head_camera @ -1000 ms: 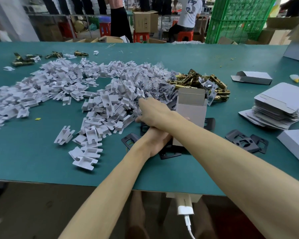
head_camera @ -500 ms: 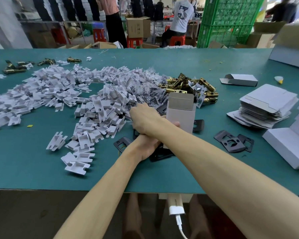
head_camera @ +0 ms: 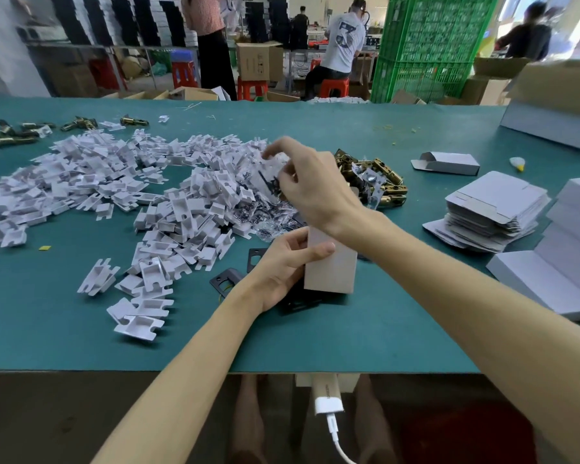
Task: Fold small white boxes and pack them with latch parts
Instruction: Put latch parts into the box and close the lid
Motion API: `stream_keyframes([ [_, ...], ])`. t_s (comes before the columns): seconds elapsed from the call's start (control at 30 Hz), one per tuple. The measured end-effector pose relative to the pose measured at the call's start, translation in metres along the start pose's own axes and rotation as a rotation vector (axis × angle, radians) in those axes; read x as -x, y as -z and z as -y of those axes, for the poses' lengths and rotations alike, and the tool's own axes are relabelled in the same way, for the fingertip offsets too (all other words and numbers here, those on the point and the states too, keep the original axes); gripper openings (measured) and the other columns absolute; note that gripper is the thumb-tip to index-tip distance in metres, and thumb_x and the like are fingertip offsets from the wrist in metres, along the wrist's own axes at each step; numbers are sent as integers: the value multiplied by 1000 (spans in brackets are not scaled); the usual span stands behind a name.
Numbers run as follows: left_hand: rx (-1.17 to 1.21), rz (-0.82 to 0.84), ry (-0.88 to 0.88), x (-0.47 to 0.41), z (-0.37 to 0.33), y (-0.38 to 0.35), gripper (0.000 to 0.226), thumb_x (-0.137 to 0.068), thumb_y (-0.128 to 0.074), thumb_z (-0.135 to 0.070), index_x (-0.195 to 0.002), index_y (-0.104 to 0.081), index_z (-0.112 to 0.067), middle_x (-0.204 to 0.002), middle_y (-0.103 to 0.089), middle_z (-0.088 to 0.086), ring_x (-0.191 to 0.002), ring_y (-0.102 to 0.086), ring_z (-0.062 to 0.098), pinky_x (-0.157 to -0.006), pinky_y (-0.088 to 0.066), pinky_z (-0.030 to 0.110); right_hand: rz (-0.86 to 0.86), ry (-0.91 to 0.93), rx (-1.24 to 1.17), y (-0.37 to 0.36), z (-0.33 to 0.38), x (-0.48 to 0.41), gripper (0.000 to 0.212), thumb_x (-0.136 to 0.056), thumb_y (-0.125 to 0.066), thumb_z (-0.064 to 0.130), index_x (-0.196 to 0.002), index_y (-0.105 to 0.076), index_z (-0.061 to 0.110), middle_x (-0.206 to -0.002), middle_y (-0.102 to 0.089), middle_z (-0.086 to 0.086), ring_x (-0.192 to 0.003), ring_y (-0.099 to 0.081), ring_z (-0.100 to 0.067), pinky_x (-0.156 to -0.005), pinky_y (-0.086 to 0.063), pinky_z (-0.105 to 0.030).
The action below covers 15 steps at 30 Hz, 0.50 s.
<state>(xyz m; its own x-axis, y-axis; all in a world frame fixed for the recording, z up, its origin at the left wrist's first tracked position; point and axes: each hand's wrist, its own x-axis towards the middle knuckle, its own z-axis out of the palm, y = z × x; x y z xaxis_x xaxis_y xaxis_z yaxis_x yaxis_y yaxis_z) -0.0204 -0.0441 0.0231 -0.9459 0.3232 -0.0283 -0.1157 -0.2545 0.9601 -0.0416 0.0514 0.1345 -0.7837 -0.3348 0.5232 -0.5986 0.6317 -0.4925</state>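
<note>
Box: small white folded cardboard box [head_camera: 330,269], gripped by left hand [head_camera: 282,266] over the green tabletop [head_camera: 382,329]; likely light and crushable, best held by its side walls.
Packet: clear plastic bag of dark parts [head_camera: 270,177], pinched in right hand [head_camera: 315,189]; limp, probably slippery.

Folded white box [head_camera: 330,266] is held upright; brass latch parts [head_camera: 387,179] are heaped just beyond; a clear parts packet [head_camera: 269,177] is pinched, raised, to their left.
</note>
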Motion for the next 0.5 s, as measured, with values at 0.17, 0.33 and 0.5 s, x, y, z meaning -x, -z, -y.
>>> stream_keyframes([
  [0.17, 23, -6, 12, 2, -2, -4, 44, -92, -70, -5, -135, -62, 2, -131, -68, 23, -113, -69, 30, -101, -57, 44, -35, -98, 134, 40, -23, 7, 31, -92, -48, 1, -107, -70, 19, -87, -71, -7, -73, -64, -26, -68, -56, -42],
  [0.33, 20, -11, 19, 4, -1, -4, 43, -94, -67, -6, -136, -60, 2, -133, -67, 24, -112, -68, 31, -100, -56, 48, 54, -144, 217, 45, -44, 29, 21, -92, -55, 8, -99, -71, 18, -87, -72, -4, -76, -64, -23, -69, -52, -36],
  [0.5, 30, 0, 23, 5, -1, -3, 50, -90, -70, -9, -137, -59, 4, -126, -70, 23, -110, -68, 32, -97, -57, 47, 70, -103, 303, 34, -54, 39, 15, -96, -65, 28, -96, -74, 16, -91, -70, -3, -96, -47, -23, -95, -42, -40],
])
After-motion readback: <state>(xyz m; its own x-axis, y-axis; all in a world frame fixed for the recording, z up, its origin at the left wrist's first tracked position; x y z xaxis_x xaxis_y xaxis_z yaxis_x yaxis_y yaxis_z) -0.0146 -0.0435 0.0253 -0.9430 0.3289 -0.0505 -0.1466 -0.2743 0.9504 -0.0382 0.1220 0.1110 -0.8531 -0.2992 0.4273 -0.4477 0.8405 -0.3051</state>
